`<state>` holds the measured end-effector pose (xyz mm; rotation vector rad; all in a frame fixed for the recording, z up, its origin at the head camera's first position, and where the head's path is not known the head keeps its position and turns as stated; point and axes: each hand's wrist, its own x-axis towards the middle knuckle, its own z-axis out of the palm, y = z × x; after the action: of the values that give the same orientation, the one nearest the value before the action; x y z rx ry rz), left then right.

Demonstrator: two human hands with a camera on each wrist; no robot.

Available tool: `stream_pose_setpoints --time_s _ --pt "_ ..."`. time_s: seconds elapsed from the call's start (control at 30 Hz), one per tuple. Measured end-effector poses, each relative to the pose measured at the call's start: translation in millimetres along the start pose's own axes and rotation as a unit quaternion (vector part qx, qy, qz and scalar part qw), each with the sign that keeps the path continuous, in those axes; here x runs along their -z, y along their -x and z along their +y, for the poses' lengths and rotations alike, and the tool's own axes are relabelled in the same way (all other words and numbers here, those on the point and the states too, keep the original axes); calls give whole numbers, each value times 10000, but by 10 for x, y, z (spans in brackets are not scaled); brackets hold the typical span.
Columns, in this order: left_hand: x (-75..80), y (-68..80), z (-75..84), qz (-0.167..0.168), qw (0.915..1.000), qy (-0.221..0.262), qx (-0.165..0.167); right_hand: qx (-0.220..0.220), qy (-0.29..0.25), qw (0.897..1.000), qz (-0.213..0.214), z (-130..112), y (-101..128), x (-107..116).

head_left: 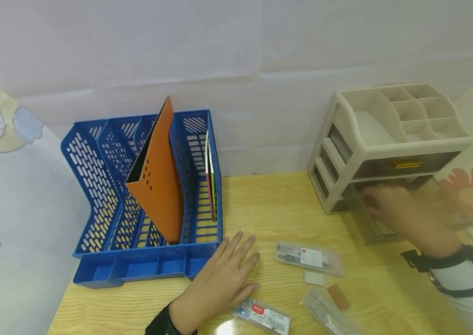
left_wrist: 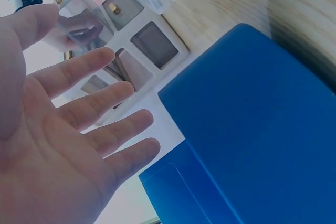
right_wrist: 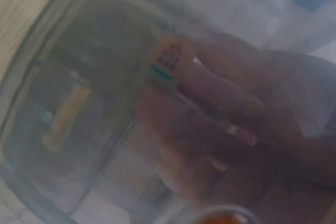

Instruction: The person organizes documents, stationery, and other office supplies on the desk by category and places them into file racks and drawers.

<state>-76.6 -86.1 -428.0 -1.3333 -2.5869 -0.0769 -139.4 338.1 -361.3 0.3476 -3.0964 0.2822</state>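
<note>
My right hand [head_left: 391, 207] reaches into the pulled-out clear drawer [head_left: 376, 239] of a cream desktop organizer [head_left: 412, 149]. Seen blurred through the drawer wall in the right wrist view, its curled fingers hold a small pinkish thing with dark dots and a green edge [right_wrist: 170, 60]. A thin pink-tipped piece [right_wrist: 244, 135] shows lower among the fingers. My left hand [head_left: 219, 281], fingers spread and fairly straight, is beside the front corner of a blue file rack [head_left: 148, 263]. Near its thumb lies a clear pack with a red label [head_left: 263, 316].
An orange folder [head_left: 161, 186] and thin booklets [head_left: 210, 181] stand in the rack. Between the hands lie a clear case with a white label [head_left: 309, 258], a small white block [head_left: 314, 278], a brown-and-green block [head_left: 338, 298] and another clear case [head_left: 326, 311].
</note>
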Motion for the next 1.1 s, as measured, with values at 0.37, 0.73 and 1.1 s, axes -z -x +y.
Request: stream_pose_setpoints --time_s 0.37,0.73,1.1 --pt "9 5 -10 17 10000 -11 -1 167 240 9988 395 -10 18 -20" --pt "16 9 -17 -9 10000 -37 49 1129 243 9650 2353 -562 353 168" --pt "11 2 -8 -25 9999 -28 100 2298 -253 9325 2774 -956 488 17"
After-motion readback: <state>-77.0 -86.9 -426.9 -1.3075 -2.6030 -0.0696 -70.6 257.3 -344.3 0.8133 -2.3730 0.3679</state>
